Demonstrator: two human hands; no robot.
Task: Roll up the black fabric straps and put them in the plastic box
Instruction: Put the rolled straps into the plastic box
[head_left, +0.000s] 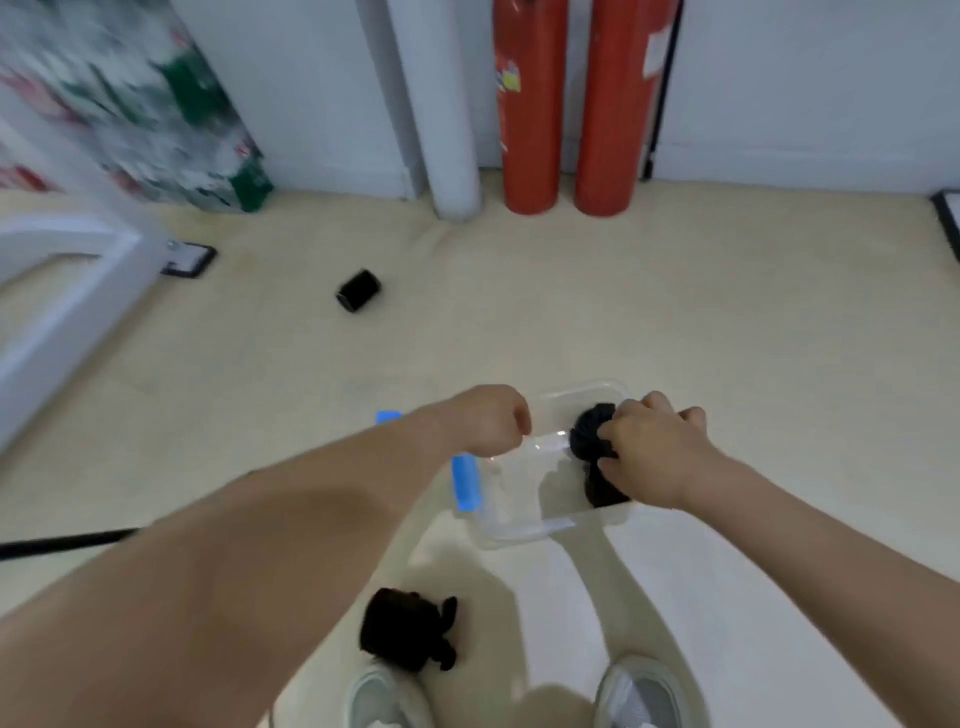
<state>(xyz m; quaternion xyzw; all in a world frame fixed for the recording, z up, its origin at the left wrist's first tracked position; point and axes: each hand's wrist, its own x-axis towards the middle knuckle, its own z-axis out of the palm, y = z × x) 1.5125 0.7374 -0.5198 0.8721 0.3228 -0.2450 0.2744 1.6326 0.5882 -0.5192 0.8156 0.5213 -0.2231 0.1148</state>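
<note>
Placing a rolled strap (592, 431) in the box (519, 530): right hand (654, 452) grips it, left hand (493, 421) holds the rim; letting go comes next.

Bright, diffuse indoor light. Soft shadows lie on the cream floor (753, 338) just nearer than the plastic box (524, 532). Strong motion blur far left of it; frame edges bow.
</note>
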